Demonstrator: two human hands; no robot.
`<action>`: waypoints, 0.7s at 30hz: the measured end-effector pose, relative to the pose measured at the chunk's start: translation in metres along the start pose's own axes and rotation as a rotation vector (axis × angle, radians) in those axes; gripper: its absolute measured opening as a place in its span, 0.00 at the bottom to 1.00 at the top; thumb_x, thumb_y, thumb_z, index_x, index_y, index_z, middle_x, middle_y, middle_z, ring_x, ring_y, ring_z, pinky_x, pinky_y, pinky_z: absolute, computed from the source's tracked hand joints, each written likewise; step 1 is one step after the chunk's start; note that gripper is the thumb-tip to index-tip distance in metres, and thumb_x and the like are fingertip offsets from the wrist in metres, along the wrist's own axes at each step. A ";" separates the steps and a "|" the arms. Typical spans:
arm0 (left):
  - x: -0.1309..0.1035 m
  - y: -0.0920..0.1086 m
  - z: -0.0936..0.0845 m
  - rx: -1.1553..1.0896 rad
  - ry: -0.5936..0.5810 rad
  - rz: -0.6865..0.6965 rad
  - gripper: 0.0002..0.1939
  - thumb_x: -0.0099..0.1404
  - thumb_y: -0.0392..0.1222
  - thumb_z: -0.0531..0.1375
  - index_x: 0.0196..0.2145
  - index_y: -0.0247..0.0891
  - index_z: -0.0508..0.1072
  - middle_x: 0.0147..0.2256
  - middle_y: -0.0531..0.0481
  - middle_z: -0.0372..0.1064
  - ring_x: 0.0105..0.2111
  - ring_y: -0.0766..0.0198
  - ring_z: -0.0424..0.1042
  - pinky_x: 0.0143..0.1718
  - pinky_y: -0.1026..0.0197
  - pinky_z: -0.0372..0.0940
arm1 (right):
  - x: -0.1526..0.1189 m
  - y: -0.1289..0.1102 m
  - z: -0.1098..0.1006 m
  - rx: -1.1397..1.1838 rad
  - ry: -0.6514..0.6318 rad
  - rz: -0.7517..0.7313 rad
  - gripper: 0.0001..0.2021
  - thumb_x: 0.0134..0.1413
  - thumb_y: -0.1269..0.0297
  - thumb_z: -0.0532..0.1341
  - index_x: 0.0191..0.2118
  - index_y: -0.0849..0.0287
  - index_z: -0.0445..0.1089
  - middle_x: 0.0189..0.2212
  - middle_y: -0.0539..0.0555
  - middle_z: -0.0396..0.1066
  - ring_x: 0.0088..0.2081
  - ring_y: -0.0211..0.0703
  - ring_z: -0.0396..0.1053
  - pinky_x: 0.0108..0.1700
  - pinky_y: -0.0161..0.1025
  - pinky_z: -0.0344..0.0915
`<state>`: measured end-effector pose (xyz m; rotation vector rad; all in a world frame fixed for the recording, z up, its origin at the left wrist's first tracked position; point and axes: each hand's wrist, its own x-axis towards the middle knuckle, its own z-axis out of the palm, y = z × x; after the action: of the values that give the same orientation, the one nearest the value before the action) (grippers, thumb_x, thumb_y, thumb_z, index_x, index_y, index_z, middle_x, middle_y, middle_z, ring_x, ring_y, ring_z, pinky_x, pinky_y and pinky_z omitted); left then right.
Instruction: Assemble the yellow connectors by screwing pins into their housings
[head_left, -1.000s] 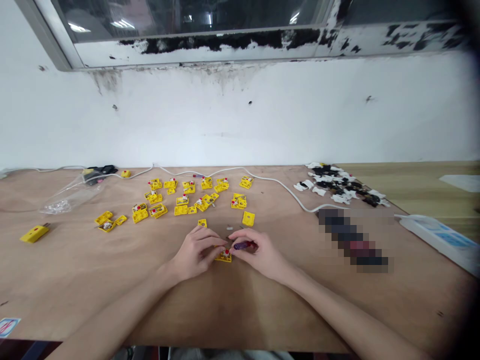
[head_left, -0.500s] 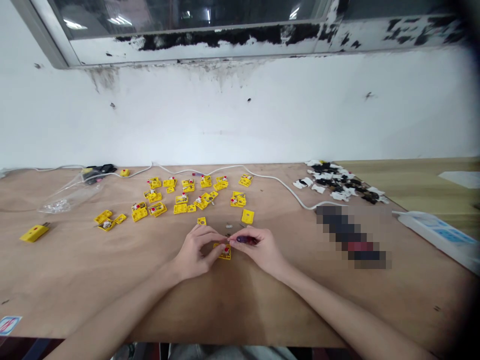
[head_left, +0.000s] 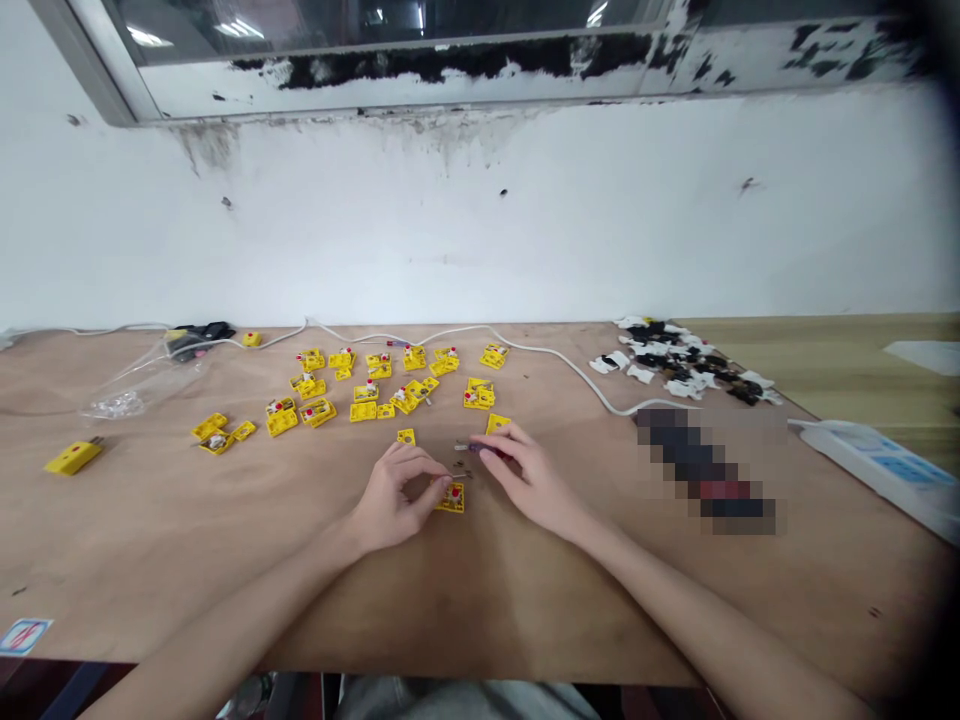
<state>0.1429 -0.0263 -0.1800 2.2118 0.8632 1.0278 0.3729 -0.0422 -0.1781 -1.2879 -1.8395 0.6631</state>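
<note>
Left hand (head_left: 394, 500) at open yellow casing (head_left: 454, 498), right hand (head_left: 538, 485) holding purple tool (head_left: 491, 451), wooden table (head_left: 225, 520)

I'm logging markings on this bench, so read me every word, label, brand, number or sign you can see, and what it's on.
No text is readable.
Red-and-blue sticker, bottom left: its mark is too blurred to read.
White-and-blue power strip, far right: any lettering is too blurred.
Yellow casings: any markings are too small.
Screwdriver in the right hand: no lettering visible.

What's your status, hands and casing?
Left hand at open yellow casing. Right hand gripping purple-handled screwdriver. Yellow cover partly behind right hand.
</note>
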 end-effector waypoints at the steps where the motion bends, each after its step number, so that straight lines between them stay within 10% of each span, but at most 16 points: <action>1: 0.000 0.000 0.000 -0.006 -0.004 -0.018 0.06 0.68 0.41 0.60 0.35 0.40 0.76 0.32 0.50 0.76 0.34 0.63 0.71 0.43 0.55 0.61 | 0.001 0.004 -0.003 -0.075 0.016 -0.018 0.14 0.67 0.59 0.55 0.50 0.56 0.75 0.42 0.58 0.71 0.41 0.45 0.70 0.42 0.42 0.68; 9: 0.002 -0.002 -0.002 -0.020 -0.023 -0.093 0.08 0.68 0.42 0.60 0.32 0.39 0.75 0.31 0.51 0.74 0.33 0.63 0.69 0.43 0.56 0.60 | 0.004 0.021 -0.011 -0.493 -0.015 -0.170 0.10 0.63 0.63 0.61 0.46 0.56 0.77 0.41 0.58 0.74 0.44 0.53 0.67 0.48 0.53 0.65; 21: 0.000 -0.009 0.004 0.109 -0.077 0.083 0.07 0.68 0.42 0.60 0.34 0.41 0.78 0.24 0.53 0.69 0.29 0.65 0.64 0.40 0.57 0.58 | -0.012 -0.006 0.004 -0.022 -0.131 -0.372 0.07 0.64 0.70 0.61 0.45 0.55 0.76 0.37 0.53 0.76 0.40 0.40 0.72 0.44 0.38 0.69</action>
<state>0.1433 -0.0212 -0.1886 2.3797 0.8174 0.9468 0.3682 -0.0552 -0.1791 -0.8956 -2.1251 0.5335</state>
